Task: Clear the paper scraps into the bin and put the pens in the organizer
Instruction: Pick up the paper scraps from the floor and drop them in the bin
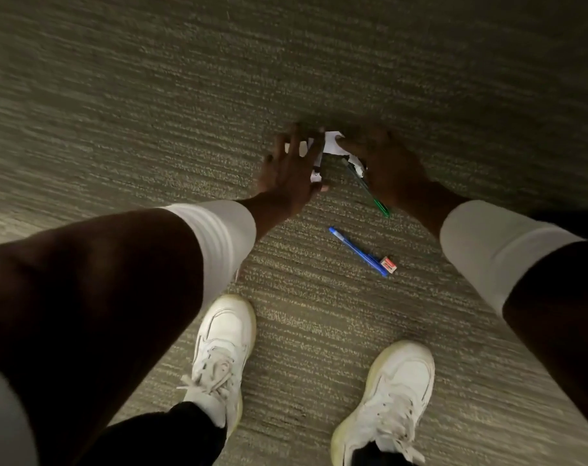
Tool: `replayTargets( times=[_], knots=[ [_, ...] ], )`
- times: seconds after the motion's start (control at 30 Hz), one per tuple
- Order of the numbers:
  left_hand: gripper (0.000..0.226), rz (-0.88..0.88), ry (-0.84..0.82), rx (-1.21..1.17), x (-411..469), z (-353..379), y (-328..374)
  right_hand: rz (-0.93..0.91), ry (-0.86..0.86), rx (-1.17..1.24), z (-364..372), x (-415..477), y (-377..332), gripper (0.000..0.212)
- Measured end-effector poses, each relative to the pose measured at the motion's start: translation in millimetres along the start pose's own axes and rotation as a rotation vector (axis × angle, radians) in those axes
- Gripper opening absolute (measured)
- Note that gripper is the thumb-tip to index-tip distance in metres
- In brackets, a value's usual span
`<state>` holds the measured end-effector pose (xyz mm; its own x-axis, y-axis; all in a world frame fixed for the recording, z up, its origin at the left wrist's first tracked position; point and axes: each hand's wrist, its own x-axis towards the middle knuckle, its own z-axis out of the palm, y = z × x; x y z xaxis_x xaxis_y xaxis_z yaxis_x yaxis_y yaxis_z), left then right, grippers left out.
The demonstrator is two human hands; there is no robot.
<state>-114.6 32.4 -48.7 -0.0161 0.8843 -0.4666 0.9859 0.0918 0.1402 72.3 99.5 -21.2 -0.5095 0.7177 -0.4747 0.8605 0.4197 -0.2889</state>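
I am bent over a carpeted floor. White paper scraps (333,144) lie between my two hands. My left hand (289,169) rests on the scraps with its fingers spread, and a small piece (316,176) is pinched by its thumb. My right hand (386,163) grips the scraps' right edge. A green pen (369,193) runs along the inner side of that hand; whether it is held or lies on the floor I cannot tell. A blue pen (356,251) lies free on the carpet, nearer to me. Neither a bin nor an organizer is in view.
A small eraser (388,265) lies against the blue pen's near end. My two white shoes (223,348) (391,395) stand on the grey-green carpet (151,95) below the pens. Both forearms wear white sleeves.
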Motion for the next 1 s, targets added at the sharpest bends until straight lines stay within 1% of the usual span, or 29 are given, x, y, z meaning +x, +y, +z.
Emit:
replayTargets(
  times=[0.13,0.23,0.3,0.4,0.5,0.57,0.67,0.7,0.8,0.83,0.93,1.0],
  knots=[
    [0.078,0.061,0.021,0.046,0.6,8.3,5.5,-0.100,-0.004,-0.068,4.2,13.4,3.1,0.078],
    [0.058,0.099,0.037,0.066,-0.7,13.7,9.6,-0.159,0.057,-0.106,6.7,14.3,0.7,0.061],
    [0.053,0.126,0.056,0.056,-2.0,16.8,13.7,-0.112,0.063,-0.155,5.5,14.0,-0.1,0.053],
    [0.054,0.145,0.084,0.038,-4.2,19.2,17.1,-0.057,0.072,-0.160,3.7,9.1,-0.1,0.042],
    [0.052,0.154,0.108,-0.034,-4.2,17.4,18.6,-0.010,0.093,-0.174,6.2,4.7,1.2,0.040],
    [0.049,0.155,0.095,-0.078,-3.1,15.1,18.8,0.051,0.107,-0.132,8.2,1.8,2.4,0.039],
    [0.052,0.156,0.076,-0.150,-9.7,10.2,18.7,0.179,0.154,-0.057,7.6,-8.3,8.8,0.032],
    [0.053,0.157,0.077,-0.161,-14.7,8.2,19.2,0.204,0.175,-0.057,6.9,-14.8,11.5,0.032],
    [0.044,0.135,0.072,-0.176,-37.4,-0.3,23.8,0.263,0.225,-0.025,5.0,-41.3,19.0,0.050],
    [0.040,0.121,0.063,-0.182,-46.3,-4.5,26.3,0.294,0.230,-0.007,3.8,-52.4,20.8,0.053],
    [0.037,0.120,0.010,-0.215,-73.1,-17.2,35.0,0.408,0.205,0.076,-0.7,-82.5,22.0,0.049],
    [0.033,0.129,-0.021,-0.239,-88.9,-22.0,41.6,0.421,0.172,0.153,-5.7,-94.1,22.8,0.041]
  ],
)
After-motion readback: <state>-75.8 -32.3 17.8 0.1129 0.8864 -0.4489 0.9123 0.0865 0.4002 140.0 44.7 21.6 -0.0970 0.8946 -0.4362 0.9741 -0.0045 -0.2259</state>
